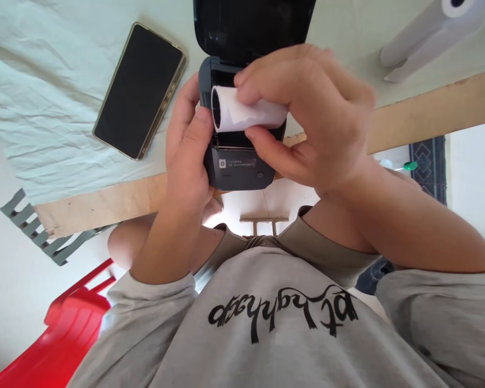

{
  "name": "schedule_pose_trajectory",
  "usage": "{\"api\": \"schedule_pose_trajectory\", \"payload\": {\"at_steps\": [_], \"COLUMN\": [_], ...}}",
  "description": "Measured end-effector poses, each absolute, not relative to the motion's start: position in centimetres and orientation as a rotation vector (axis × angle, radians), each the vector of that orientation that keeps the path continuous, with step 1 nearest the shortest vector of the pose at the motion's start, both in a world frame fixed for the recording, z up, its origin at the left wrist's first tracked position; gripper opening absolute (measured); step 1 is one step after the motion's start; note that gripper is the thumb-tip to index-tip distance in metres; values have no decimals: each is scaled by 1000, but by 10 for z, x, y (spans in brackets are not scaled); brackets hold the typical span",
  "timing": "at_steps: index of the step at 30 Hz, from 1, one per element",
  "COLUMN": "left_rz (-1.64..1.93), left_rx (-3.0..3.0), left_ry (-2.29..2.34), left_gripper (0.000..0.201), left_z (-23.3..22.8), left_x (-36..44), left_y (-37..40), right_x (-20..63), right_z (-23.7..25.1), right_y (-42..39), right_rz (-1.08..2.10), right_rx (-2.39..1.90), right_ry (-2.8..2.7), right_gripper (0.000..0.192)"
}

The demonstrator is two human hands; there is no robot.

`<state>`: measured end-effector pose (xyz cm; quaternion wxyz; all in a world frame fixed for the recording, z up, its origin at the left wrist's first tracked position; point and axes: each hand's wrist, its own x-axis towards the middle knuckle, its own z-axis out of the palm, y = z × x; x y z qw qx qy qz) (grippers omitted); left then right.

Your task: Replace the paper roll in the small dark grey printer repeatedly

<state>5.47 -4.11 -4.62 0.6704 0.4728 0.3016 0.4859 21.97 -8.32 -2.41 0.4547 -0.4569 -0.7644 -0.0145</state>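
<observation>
A small black label printer (238, 170) is held at the table's edge with its lid (250, 27) flipped up. My left hand (188, 140) wraps around the printer's left side, thumb along the rim. Between the thumb and fingers of my right hand (303, 108) is a white paper roll (230, 110). The roll lies sideways at the printer's open compartment, its dark hollow core facing left. Whether it rests on the compartment floor cannot be seen. My right hand covers the roll's right part.
A smartphone (139, 91) with a dark screen lies on the pale cloth (44, 108) at the left. A larger white roll (424, 37) lies at the far right. The table's wooden edge (428, 108) runs across the front. A red chair (73, 318) stands at lower left.
</observation>
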Motion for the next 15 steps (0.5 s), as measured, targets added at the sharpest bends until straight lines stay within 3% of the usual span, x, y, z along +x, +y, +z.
{"api": "schedule_pose_trajectory", "payload": {"at_steps": [5,15], "left_rz": [1092,1038], "left_rx": [1230,1233], "left_ry": [636,653], "left_gripper": [45,44], "left_z": [-55,-54], "left_x": [50,46], "left_y": [-44,-43], "right_x": [221,218], "right_z": [-24,-25], "right_y": [-81,-80], "right_rz": [-61,157], "right_rx": [-1266,-1200], "right_ry": [-1861,-1842], "right_gripper": [15,7]}}
